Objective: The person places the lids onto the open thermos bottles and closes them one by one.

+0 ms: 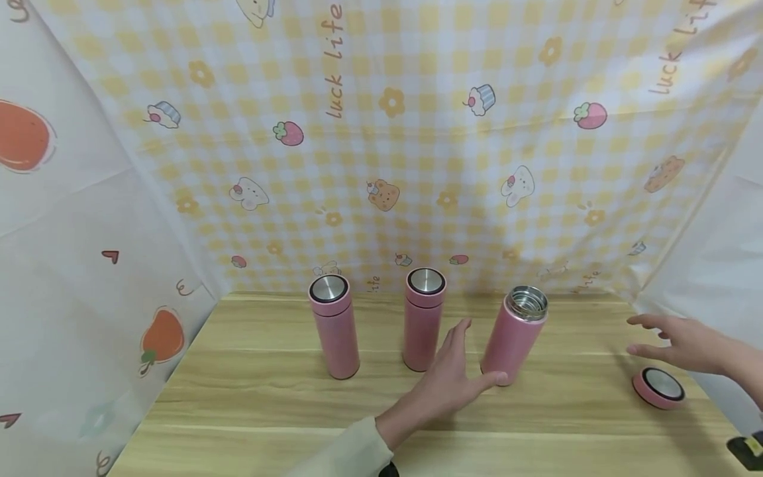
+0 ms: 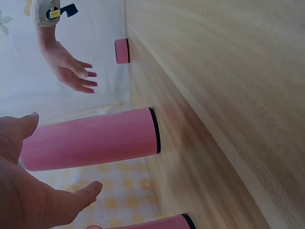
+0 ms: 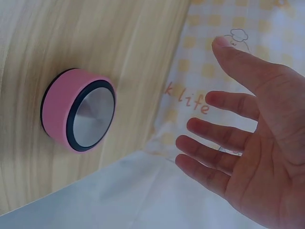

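A pink thermos without its lid (image 1: pixel 514 341) stands at the right of the bottles, its steel mouth showing. My left hand (image 1: pixel 448 377) is right beside it, thumb and fingers spread apart on either side in the left wrist view, where the pink body (image 2: pixel 95 139) lies beyond the palm. Farther right, the thermos lid (image 1: pixel 658 388) lies on the table with its steel disc up. Above and behind that lid hovers my right hand (image 1: pixel 691 343), fingers loosely extended and holding nothing. In the right wrist view the lid (image 3: pixel 78 110) is apart from the fingers.
Two more pink thermoses, one at the left (image 1: pixel 338 338) and one in the middle (image 1: pixel 422 331), stand upright with lids on. Behind the wooden table (image 1: pixel 250 411) hangs a yellow checked cloth (image 1: pixel 369 152). White sheets (image 1: pixel 77 218) close off both sides.
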`<state>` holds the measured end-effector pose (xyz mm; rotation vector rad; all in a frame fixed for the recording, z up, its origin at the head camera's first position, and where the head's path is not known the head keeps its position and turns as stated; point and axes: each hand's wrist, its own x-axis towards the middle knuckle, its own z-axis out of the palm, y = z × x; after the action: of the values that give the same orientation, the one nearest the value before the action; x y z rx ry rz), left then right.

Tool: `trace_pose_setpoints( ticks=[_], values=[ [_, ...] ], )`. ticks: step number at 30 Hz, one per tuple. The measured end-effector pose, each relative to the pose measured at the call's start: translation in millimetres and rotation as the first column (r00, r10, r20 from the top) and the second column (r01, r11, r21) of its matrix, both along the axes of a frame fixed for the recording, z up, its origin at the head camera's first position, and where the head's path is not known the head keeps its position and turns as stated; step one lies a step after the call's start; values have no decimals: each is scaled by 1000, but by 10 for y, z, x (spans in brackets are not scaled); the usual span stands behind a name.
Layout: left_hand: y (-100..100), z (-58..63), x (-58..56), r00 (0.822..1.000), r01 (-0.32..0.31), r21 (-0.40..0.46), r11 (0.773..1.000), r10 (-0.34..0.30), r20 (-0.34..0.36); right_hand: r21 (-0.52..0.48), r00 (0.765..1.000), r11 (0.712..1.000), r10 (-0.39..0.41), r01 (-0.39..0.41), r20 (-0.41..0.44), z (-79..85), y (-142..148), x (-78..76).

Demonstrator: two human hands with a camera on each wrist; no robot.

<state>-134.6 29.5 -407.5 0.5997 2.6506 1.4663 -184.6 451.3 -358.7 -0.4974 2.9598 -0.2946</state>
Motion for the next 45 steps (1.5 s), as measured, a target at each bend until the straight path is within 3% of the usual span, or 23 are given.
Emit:
trace_pose_setpoints(
  ticks=[7, 17, 22, 28, 32, 37, 42, 45],
  values=[
    [38, -69, -132, 1000, -22, 26, 999, 22, 14, 9, 999, 1000, 22, -23, 44, -79, 55, -54],
    [224, -80, -243, 999, -47, 170, 984, 45, 17, -25, 999, 999, 28, -27, 36, -217, 167, -85],
    [315, -73, -295, 997, -78, 187, 979, 75, 21, -54, 998, 998, 22, -19, 55, -231, 236, -88],
    [378, -96, -347, 996, -88, 196, 977, 85, 25, -13, 998, 1000, -6, 7, 63, -237, 301, -81],
    [402, -104, -363, 996, -79, 215, 974, 70, 48, -39, 991, 999, -2, 7, 134, -268, 333, -87],
    [436, -118, -339, 997, -21, 264, 964, -1, 82, -99, 966, 995, 41, -16, 254, -348, 348, -86],
    [480, -123, -349, 999, 15, 281, 959, -29, 46, -92, 950, 996, 19, 10, 311, -427, 314, -86],
    [505, -120, -368, 999, 43, 301, 953, -51, 18, -64, 953, 998, 12, 8, 302, -467, 290, -62]
  ],
)
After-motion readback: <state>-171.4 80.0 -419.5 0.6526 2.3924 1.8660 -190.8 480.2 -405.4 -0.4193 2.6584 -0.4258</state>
